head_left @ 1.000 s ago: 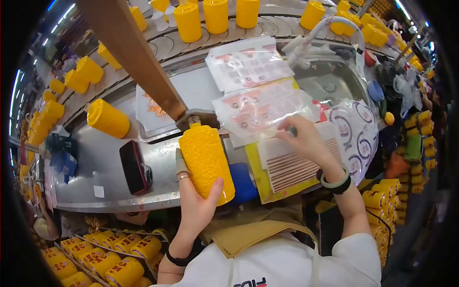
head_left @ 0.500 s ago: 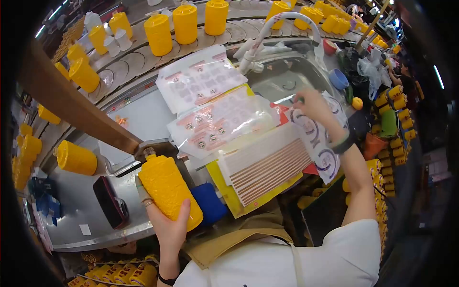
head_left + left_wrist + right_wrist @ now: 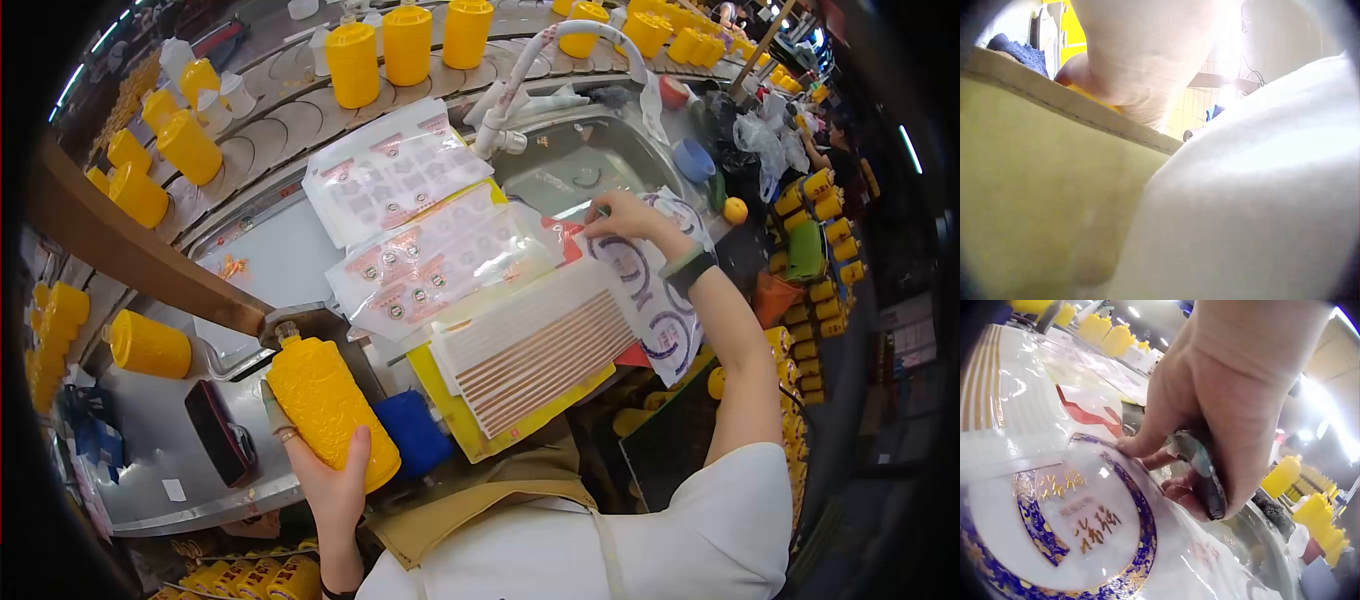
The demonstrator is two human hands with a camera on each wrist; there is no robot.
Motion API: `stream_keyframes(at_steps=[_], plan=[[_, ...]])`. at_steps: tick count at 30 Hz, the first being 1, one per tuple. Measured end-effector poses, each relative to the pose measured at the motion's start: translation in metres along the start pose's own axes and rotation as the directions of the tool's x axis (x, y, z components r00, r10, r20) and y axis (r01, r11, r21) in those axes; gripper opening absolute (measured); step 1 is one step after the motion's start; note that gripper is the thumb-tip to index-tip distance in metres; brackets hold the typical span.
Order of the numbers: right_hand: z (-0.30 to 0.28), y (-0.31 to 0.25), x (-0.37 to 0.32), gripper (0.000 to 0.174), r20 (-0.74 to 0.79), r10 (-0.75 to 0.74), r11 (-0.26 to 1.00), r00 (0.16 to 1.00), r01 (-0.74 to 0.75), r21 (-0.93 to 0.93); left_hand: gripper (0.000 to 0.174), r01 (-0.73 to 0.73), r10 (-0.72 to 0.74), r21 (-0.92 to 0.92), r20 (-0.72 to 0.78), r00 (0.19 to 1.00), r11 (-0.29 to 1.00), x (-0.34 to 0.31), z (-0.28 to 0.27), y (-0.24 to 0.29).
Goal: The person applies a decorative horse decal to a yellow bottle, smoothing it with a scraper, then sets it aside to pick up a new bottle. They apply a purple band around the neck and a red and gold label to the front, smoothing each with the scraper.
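Note:
My left hand (image 3: 335, 490) holds a yellow embossed bottle (image 3: 335, 410) from below, thumb across its near side. The bottle leans, its clear neck (image 3: 287, 331) at a metal fitting on the end of a wooden beam (image 3: 150, 255). In the left wrist view, only part of the left hand (image 3: 1141, 56) shows above apron and shirt. My right hand (image 3: 635, 217) pinches the far edge of a glossy decal sheet (image 3: 1094, 540) with blue-and-gold ring patterns. A dark, teal-tinged piece (image 3: 1204, 475) sits against its palm. Beside that sheet lies a brown-striped sheet (image 3: 550, 360).
Red-printed decal sheets (image 3: 400, 270) lie left of a steel sink (image 3: 600, 150) with a wrapped faucet (image 3: 530, 60). A blue cloth (image 3: 412, 432), a phone (image 3: 220, 432) and another yellow bottle (image 3: 150, 343) are on the steel counter. More bottles stand on the conveyor (image 3: 290, 110) behind.
My right hand has moved right, from the striped sheet to the far edge of the ring-patterned sheet. The left hand keeps its hold on the bottle. The head view has turned right.

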State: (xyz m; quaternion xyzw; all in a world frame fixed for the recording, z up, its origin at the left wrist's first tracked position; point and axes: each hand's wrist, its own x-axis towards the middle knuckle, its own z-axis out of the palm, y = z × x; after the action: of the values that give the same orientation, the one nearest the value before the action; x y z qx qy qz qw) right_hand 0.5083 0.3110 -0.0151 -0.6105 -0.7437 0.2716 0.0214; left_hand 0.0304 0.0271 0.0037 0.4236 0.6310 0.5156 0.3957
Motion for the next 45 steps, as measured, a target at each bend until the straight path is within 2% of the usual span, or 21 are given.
stream_keyframes(at_steps=[4,6,12,16,18,19,21,25,31,33,37,39,40,41,43,45], plan=[[0.001,0.011,0.005,0.03,-0.019,-0.045,0.998,0.999,0.046,0.037,0.089,0.016,-0.015,0.026,-0.011,1.0,1.0,0.0,0.0,0.001],[0.004,0.011,0.001,0.028,-0.107,-0.138,0.99,0.985,0.139,-0.005,0.089,0.025,-0.025,0.017,-0.012,1.0,1.0,0.0,0.001,0.004],[0.017,0.012,-0.005,0.023,-0.231,-0.091,0.993,0.969,0.105,0.049,0.09,0.044,-0.044,0.01,-0.008,0.999,0.999,-0.001,0.001,0.005],[0.015,0.015,-0.006,0.024,-0.248,-0.137,0.972,0.959,0.179,0.152,0.09,0.018,-0.018,-0.005,-0.008,1.0,1.0,-0.001,0.001,0.003],[0.011,0.019,-0.005,0.024,-0.118,-0.188,0.977,0.975,0.198,0.081,0.09,0.026,-0.026,0.006,-0.014,1.0,1.0,-0.001,0.001,0.003],[0.01,0.018,-0.004,0.024,-0.119,-0.188,0.977,0.975,0.198,0.081,0.09,0.033,-0.032,0.015,-0.019,0.999,0.999,-0.001,0.001,0.003],[0.009,0.015,0.0,0.025,-0.084,-0.075,0.992,0.994,0.083,0.093,0.089,0.029,-0.029,-0.002,-0.014,0.999,1.0,-0.001,0.001,0.0],[0.013,0.018,0.007,0.024,-0.149,-0.106,0.989,0.983,0.12,0.088,0.088,0.017,-0.017,-0.029,-0.003,1.0,0.999,0.0,0.0,-0.002],[0.001,0.006,0.021,0.024,-0.243,-0.024,0.997,0.97,0.042,0.07,0.091,0.021,-0.021,-0.03,-0.01,1.0,0.999,0.0,0.002,0.0],[0.005,0.015,0.039,0.026,-0.299,0.035,0.997,0.954,-0.053,-0.055,0.09,0.015,-0.016,-0.038,-0.017,1.0,0.999,0.0,0.003,0.004],[0.011,0.005,0.075,0.031,-0.397,0.087,0.992,0.914,-0.114,-0.045,0.092,0.002,-0.002,-0.015,-0.024,1.0,1.0,0.0,0.002,0.002],[0.015,-0.014,0.085,0.032,-0.428,0.093,0.955,0.899,-0.202,-0.216,0.093,0.023,-0.024,-0.021,-0.033,0.999,1.0,0.0,0.002,0.003],[0.017,-0.019,0.09,0.033,-0.367,0.128,0.909,0.921,-0.257,-0.328,0.094,0.044,-0.045,-0.028,-0.038,0.998,0.999,-0.001,0.002,0.004],[0.021,-0.02,0.098,0.034,-0.336,0.206,0.886,0.919,-0.321,-0.335,0.094,0.044,-0.045,-0.026,-0.044,0.998,0.999,-0.001,0.002,0.003],[0.031,-0.01,0.113,0.037,-0.342,0.27,0.857,0.9,-0.387,-0.342,0.095,0.022,-0.023,-0.022,-0.049,0.999,1.0,-0.001,0.002,-0.002],[0.032,0.002,0.114,0.037,-0.37,0.219,0.884,0.903,-0.345,-0.317,0.095,0.025,-0.026,-0.015,-0.043,0.999,1.0,-0.001,0.002,0.001]])
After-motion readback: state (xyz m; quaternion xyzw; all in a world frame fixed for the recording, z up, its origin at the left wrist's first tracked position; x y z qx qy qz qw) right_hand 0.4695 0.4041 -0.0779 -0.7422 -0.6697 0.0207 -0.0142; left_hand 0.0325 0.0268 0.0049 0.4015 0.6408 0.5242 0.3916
